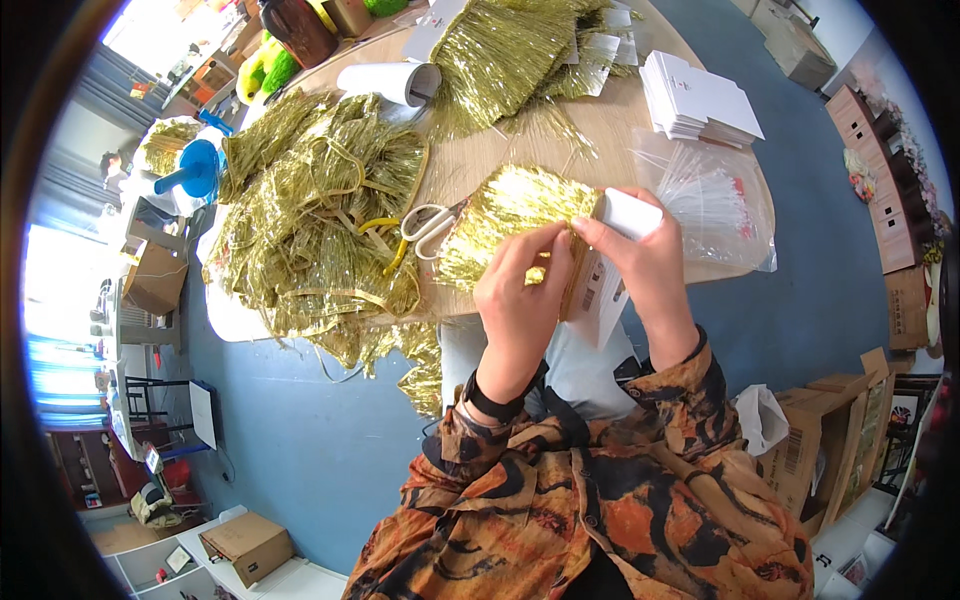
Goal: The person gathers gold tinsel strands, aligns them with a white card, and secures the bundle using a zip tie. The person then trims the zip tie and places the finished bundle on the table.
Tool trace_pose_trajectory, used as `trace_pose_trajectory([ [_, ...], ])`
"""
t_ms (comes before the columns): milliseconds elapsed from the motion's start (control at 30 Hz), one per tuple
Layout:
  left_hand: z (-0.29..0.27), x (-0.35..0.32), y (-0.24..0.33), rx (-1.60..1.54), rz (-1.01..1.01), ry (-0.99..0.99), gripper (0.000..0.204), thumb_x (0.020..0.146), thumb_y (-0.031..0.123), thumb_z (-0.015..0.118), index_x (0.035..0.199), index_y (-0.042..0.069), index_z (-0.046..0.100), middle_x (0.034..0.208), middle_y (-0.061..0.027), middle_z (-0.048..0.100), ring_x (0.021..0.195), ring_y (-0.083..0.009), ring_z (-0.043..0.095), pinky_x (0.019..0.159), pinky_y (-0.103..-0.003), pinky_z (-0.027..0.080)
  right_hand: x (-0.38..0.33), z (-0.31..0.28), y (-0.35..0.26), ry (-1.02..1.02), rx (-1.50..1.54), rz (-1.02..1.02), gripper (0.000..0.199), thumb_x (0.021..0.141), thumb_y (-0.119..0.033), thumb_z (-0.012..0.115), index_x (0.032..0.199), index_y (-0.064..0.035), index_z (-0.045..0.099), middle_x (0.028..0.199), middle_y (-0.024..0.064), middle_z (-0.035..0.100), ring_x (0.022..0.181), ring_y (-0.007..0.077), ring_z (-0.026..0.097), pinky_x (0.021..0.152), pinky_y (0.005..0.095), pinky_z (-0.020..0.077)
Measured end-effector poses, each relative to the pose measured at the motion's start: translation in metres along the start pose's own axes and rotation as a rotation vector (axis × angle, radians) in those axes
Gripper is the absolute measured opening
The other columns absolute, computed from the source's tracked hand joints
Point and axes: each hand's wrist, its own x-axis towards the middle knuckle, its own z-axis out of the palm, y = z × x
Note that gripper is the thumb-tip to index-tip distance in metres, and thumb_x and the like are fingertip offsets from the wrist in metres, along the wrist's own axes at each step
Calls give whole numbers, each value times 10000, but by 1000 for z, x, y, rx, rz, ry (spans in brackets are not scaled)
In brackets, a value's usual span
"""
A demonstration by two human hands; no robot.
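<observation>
Above the near edge of the table I hold a gold tinsel fringe skirt (515,215), its strands spread to the left. My right hand (650,255) is closed on its banded right edge and on a white card (632,213) there. My left hand (525,290) pinches at the band beside the right thumb; what lies between its fingertips is too small to make out. Another white printed card (600,300) hangs below the band. White-handled scissors (428,232) lie just left of the fringe, their blades partly hidden, beside a yellow-handled tool (392,248).
A big heap of gold fringe (320,220) covers the table's left side and spills over the edge. Carded fringe pieces (510,55) lie at the back. A stack of white cards (695,98) and a clear bag of thin white strips (705,200) are on the right.
</observation>
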Motion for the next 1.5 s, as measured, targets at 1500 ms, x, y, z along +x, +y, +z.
trace_pose_trajectory([
  [1500,-64,48,-55,-794,-629,-12,121,991,109,727,1053,11,695,908,-28,733,735,-49,652,637,-204,531,28,19,-48,-433,-891,-192,413,964,-133,716,1351,0,663,1126,119,745,1003,198,694,947,318,530],
])
